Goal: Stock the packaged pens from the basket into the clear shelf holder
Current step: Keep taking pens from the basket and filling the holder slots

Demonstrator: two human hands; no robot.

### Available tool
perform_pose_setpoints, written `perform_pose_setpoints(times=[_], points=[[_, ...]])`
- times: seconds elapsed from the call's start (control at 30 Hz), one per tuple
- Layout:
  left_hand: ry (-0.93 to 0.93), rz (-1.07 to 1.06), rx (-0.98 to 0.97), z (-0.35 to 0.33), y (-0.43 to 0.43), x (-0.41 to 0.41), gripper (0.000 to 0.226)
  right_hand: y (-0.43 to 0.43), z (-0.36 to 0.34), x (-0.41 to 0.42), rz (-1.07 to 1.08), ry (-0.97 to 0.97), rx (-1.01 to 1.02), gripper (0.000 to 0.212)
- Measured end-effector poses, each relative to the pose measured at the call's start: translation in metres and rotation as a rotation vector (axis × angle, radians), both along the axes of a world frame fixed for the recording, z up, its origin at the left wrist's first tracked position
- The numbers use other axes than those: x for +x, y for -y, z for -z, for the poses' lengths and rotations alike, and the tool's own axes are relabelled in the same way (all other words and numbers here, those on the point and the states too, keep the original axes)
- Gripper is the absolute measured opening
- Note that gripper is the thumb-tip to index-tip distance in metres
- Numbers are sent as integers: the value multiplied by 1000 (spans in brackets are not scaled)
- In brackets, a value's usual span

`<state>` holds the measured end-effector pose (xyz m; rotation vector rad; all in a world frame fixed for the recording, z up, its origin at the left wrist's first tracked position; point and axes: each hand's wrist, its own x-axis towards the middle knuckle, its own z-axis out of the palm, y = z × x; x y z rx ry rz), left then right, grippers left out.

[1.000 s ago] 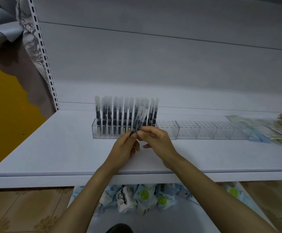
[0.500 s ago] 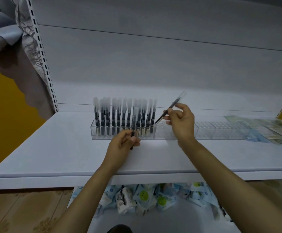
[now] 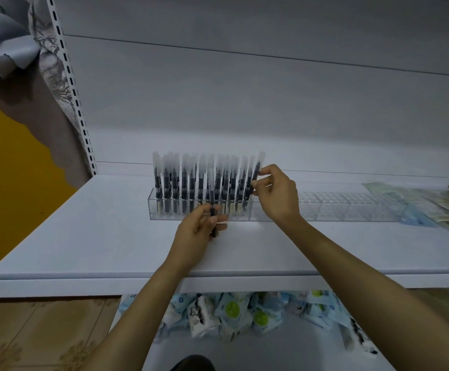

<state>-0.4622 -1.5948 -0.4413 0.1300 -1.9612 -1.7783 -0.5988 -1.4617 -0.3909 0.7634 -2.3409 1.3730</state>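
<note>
- The right hand (image 3: 277,194) has its grip pinched, thumb against fingertips, on a packaged pen (image 3: 257,174). The pen is a slim dark barrel in a frosted clear sleeve, and it leans slightly at the right end of the row of pens (image 3: 186,180).
- The left hand (image 3: 199,231) has its grip curled round the lower part of a second packaged pen (image 3: 212,207). It holds this pen upright, just in front of the holder.
- The clear shelf holder (image 3: 333,210) is a long, low trough of hard see-through plastic, divided into small square cells. Left of the right grip the cells are packed with standing pens, and to its right they run open.
- The shelf (image 3: 84,236) is smooth matte white, with its straight front edge below both wrists. Bare board lies left of the left grip.
- Flat glossy packets (image 3: 432,207) lie well to the right of the right grip, at the holder's far end.
- Soft crinkled pouches (image 3: 231,314) are heaped beneath the shelf.
</note>
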Motion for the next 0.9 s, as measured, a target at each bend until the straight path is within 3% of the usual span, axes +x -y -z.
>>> perform_pose_setpoints(times=[0.3,0.47,0.57,0.67,0.73,0.8,0.9], points=[[-5,-78,-69,2,3,-1,23,4,15,4,96,-21,130,18],[-4,-76,21,-1,0,0,14,6,18,2,103,1,114,20],[-5,-69,29,-2,-1,1,13,3,22,5,88,-22,28,22],[-13,-72,15,-2,-1,1,13,-3,28,23,93,-100,-219,20],[-23,-75,-27,-3,-1,1,14,-5,33,44,-26,10,-283,20],[-47,-54,-144,-3,-3,2,17,-1,38,63,-217,135,-213,20],[-66,-63,-321,-5,-7,7,24,6,40,74,-315,175,-197,4]])
